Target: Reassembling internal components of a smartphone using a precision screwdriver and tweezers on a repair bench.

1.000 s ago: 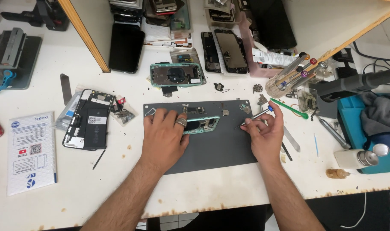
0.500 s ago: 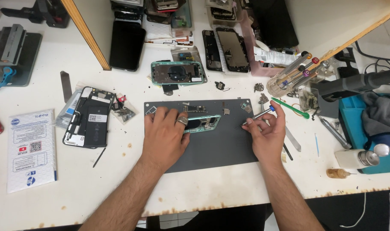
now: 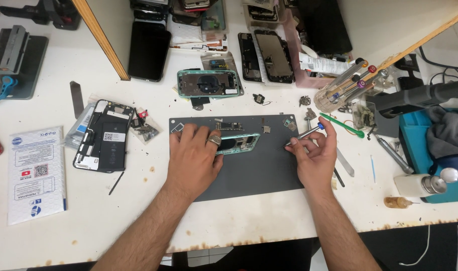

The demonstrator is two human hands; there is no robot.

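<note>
The right hand (image 3: 314, 153) has tilted the screwdriver (image 3: 303, 135) slightly lower.

Dark grey work mat (image 3: 249, 170) on a white bench (image 3: 88, 211) with brown-stained front edge. Teal-green phone frame (image 3: 239, 144) on the mat; a second teal-green phone housing (image 3: 208, 83) above it. Black opened phone (image 3: 104, 143). Green tweezers (image 3: 342, 125). Blue tray (image 3: 415, 150).
</note>
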